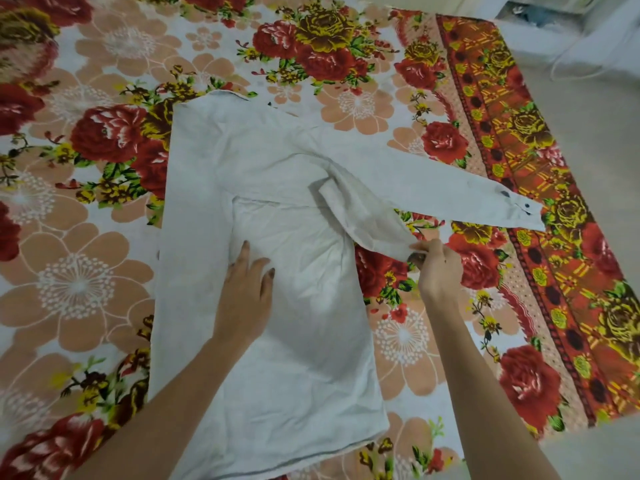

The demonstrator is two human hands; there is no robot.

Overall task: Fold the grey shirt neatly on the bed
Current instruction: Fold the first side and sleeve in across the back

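A: Where is the shirt?

B: Flat on the bed, on the flowered sheet, in the middle of the view. Its long axis runs from the hem, nearest the person, up to the collar end at the far side, leaning a little to the left. So it points away from the person.

A: And the sleeves?

B: One sleeve lies stretched out to the right, its cuff pointing at the sheet's red border. The left edge looks straight, as if that side is already folded in, though I cannot see the other sleeve to be sure.

A: Which step is in hand, then?

B: The right side fold, I judge. A flap of cloth at the right edge is lifted off the sheet, under the sleeve.

A: What are the hands doing?

B: The left hand lies flat with fingers spread, pressed on the middle of the shirt to pin it. The right hand pinches the end of the flap between thumb and fingers, just off the shirt's right edge.

A: What does the next move call for?

B: Probably carrying the flap leftward over the body, parallel to the long axis, while the left hand holds the cloth steady. The sleeve must come along too, then be smoothed.
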